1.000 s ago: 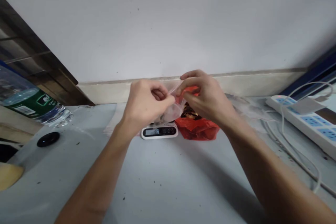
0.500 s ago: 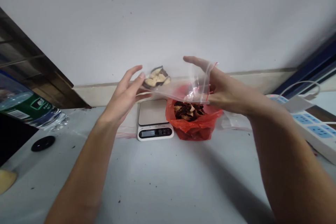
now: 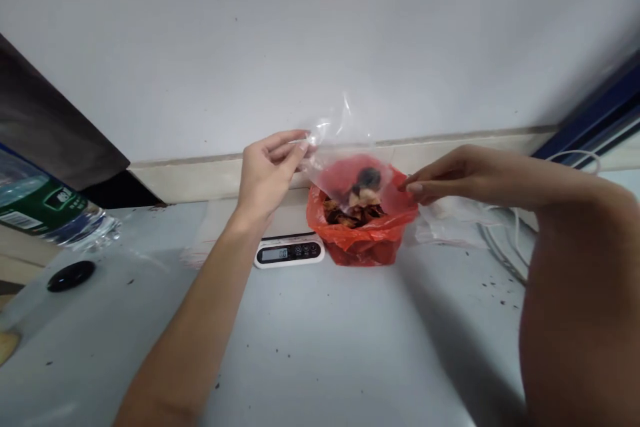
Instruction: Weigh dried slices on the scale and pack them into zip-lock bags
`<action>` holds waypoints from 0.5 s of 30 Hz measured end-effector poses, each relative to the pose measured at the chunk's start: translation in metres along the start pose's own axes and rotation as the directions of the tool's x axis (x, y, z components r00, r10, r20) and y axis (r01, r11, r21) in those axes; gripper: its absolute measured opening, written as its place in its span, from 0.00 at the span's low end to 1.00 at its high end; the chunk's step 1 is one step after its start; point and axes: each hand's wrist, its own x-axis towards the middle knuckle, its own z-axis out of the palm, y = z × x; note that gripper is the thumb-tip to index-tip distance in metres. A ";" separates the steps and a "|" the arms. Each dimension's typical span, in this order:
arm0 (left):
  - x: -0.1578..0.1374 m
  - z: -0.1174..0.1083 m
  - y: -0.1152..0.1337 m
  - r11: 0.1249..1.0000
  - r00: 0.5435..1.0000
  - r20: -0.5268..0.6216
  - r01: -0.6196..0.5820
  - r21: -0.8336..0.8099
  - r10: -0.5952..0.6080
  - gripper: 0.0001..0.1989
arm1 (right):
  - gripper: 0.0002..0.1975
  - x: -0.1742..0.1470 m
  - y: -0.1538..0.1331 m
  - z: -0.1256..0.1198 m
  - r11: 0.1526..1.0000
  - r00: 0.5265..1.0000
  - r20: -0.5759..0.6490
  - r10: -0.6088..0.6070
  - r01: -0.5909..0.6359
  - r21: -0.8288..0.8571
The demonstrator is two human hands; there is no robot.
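Note:
My left hand [image 3: 273, 170] pinches the upper left part of a clear plastic zip bag [image 3: 333, 143], which is tilted over the red plastic bag [image 3: 363, 237]. Dark and pale dried slices [image 3: 367, 187] show through the clear plastic, low in the tilted bag. More brown dried slices [image 3: 345, 217] lie in the red bag. My right hand [image 3: 445, 177] has thumb and fingers closed at the right rim of the red bag, where the two bags overlap. Which plastic edge it grips is unclear. Left of the red bag stands a digital scale [image 3: 290, 251], its plate partly covered by my left hand.
A water bottle [image 3: 50, 203] with a green label is at the left, above a black oval object [image 3: 71, 276]. Clear bags [image 3: 450, 223] lie right of the red bag, near a white cable [image 3: 503, 253]. The wall [image 3: 320, 33] rises behind; dark crumbs dot the table [image 3: 310, 347].
The clear bag has swung from nearly level to tilted, and its slices moved right, over the red bag. My left hand moved right and up; my right hand lowered and closed its fingers.

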 end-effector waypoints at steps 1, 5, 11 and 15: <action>0.000 0.002 0.000 1.000 1.000 0.004 -0.030 -0.009 0.030 0.05 | 0.22 0.002 0.002 0.000 0.996 0.998 0.021 0.057 -0.055 -0.073; -0.004 0.010 0.003 0.987 0.986 0.041 -0.160 0.000 0.160 0.04 | 0.22 0.012 -0.002 0.007 0.992 0.986 -0.142 0.084 -0.096 -0.081; -0.011 0.012 0.010 0.979 0.962 0.191 -0.202 0.018 0.194 0.12 | 0.14 0.019 -0.016 0.021 0.996 0.994 -0.065 -0.092 0.092 0.001; -0.007 0.004 0.005 0.972 0.944 0.235 -0.233 -0.027 0.232 0.24 | 0.18 0.016 -0.014 0.019 0.973 0.987 -0.144 -0.078 0.107 0.206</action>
